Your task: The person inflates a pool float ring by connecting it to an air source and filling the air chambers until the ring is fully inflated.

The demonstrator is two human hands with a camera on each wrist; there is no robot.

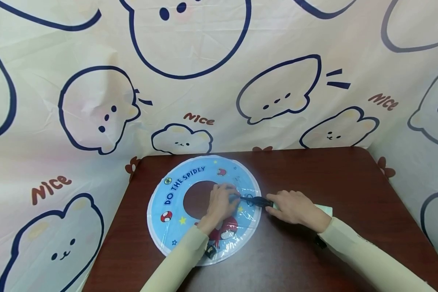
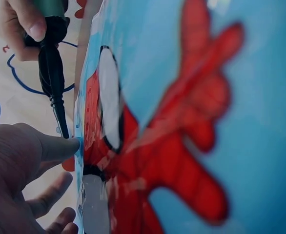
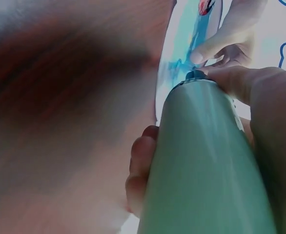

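Observation:
A blue round swim ring (image 1: 175,239) with a white rim and red cartoon figures (image 2: 133,175) lies on the table, looking puffed up. My left hand (image 1: 220,202) reaches over its inner edge and pinches its small clear valve at the nozzle tip (image 2: 62,124); the valve is mostly hidden by the fingers. From the right, my right hand (image 1: 292,207) grips a pale green air pump (image 3: 206,156) with a tapered black nozzle (image 1: 259,201). The pump lies level across the ring's right side, its nozzle pointing at the left fingertips.
Dark brown wooden table (image 1: 314,170) under everything, its back edge against a cream cloth (image 1: 219,97) printed with cartoon animals. A dark wrist strap (image 1: 210,251) shows at the left cuff. Bare tabletop stretches right of the ring.

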